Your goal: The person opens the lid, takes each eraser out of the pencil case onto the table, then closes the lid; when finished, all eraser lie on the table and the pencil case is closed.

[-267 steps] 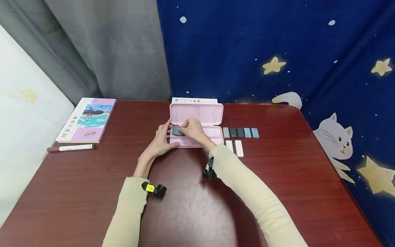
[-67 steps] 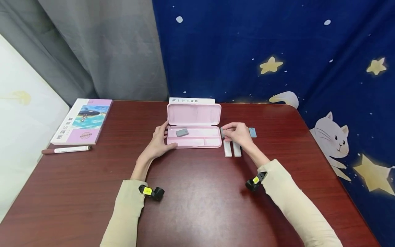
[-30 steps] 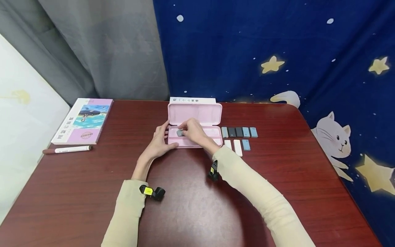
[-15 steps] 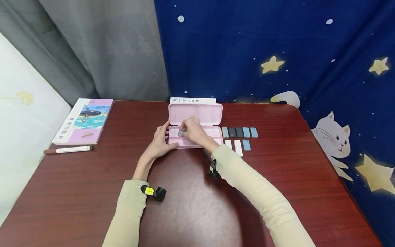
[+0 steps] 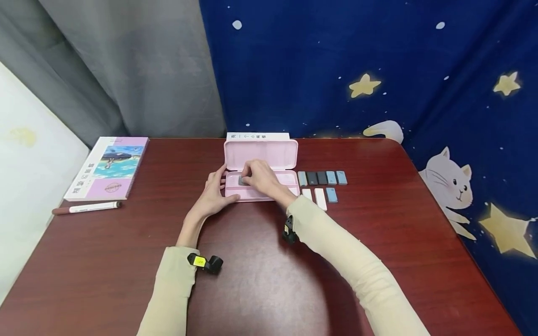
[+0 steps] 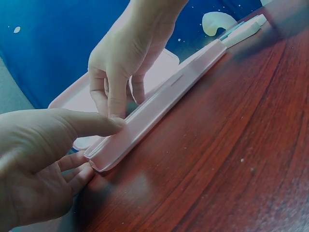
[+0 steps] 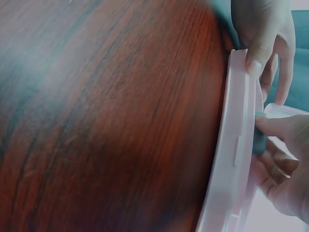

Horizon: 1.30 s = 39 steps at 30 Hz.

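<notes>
A pink pencil case [image 5: 290,179] lies open near the table's back edge, its lid [image 5: 260,155] tipped up against a white book spine. My left hand [image 5: 211,196] grips its left end; the left wrist view shows the thumb on the front wall and the fingers at the end. Inside the case, my right hand [image 5: 261,177] pinches a small grey-blue eraser [image 7: 259,137] between thumb and fingers, mostly hidden in the head view. Right of the case, a row of blue and dark erasers [image 5: 322,178] lies behind two white erasers [image 5: 320,199] and one blue eraser [image 5: 331,195].
A lilac book [image 5: 107,168] lies at the back left, with a brown-and-white marker [image 5: 88,208] in front of it. The book spine [image 5: 258,136] stands behind the lid. Curtains [image 5: 294,70] hang along the table's [image 5: 252,289] back edge.
Since the earliest frame, one blue eraser has come to lie right of the white ones. My right hand has gone from the eraser rows back into the case. The left hand keeps its hold.
</notes>
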Available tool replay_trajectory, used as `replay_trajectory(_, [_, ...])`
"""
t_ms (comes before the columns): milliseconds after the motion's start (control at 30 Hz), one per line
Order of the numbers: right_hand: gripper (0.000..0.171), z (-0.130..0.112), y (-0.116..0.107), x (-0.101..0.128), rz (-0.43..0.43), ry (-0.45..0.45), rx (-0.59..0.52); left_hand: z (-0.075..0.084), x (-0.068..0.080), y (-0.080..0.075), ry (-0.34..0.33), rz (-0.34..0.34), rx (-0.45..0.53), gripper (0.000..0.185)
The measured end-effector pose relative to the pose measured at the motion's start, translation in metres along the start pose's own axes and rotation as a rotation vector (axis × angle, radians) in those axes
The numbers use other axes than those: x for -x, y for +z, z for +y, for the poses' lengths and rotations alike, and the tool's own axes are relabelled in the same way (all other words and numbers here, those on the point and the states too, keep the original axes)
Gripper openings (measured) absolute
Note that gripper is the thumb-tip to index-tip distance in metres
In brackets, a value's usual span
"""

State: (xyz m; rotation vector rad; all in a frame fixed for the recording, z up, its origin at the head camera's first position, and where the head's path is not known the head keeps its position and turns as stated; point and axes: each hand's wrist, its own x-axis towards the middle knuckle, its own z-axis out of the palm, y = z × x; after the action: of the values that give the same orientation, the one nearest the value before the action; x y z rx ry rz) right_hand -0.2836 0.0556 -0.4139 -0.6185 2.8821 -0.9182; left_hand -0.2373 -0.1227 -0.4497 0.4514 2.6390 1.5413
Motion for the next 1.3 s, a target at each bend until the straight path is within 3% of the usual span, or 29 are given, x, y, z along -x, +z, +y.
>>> replay_trajectory(367, [0.014, 0.006, -0.006, 0.001, 0.111, 0.045, -0.233, 0.001, 0.001, -0.001, 0.004, 0.006, 0.018, 0.098])
replay_trajectory(700, [0.020, 0.014, -0.018, 0.015, 0.094, 0.174, -0.389, -0.001, 0.003, 0.000, -0.008, 0.006, 0.007, 0.098])
replay_trajectory(1000, [0.023, 0.017, -0.022, 0.025, 0.040, 0.270, -0.704, -0.001, 0.003, -0.002, -0.012, -0.002, 0.008, 0.099])
replay_trajectory(1300, [0.024, 0.032, -0.032, 0.042, 0.051, 0.324, -0.754, 0.000, 0.001, -0.002, -0.034, -0.009, -0.009, 0.099])
